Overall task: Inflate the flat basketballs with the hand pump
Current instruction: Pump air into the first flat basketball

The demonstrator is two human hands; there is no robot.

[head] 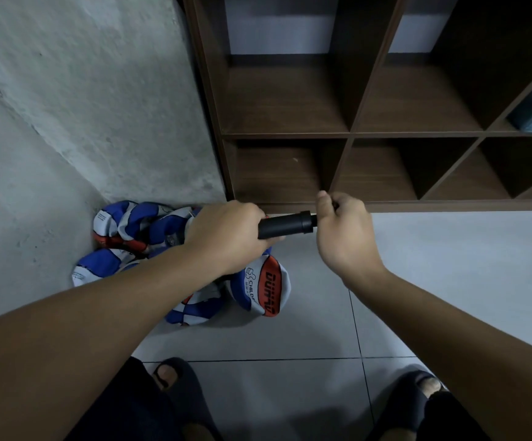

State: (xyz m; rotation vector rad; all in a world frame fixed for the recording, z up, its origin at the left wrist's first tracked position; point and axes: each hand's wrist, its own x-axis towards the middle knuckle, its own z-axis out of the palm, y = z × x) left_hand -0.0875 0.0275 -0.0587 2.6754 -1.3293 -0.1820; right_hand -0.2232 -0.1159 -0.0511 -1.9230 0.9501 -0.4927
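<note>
At centre frame, the left hand point(226, 232) grips a rigid, light-looking black pump point(285, 225); the right hand point(342, 229) pinches its end. Limp, soft flat basketballs point(137, 224) lie heaped on the floor point(449, 281), lower left.

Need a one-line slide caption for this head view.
Left hand grips the black pump, right hand pinches its end, above crumpled flat basketballs beside a wooden shelf.
</note>
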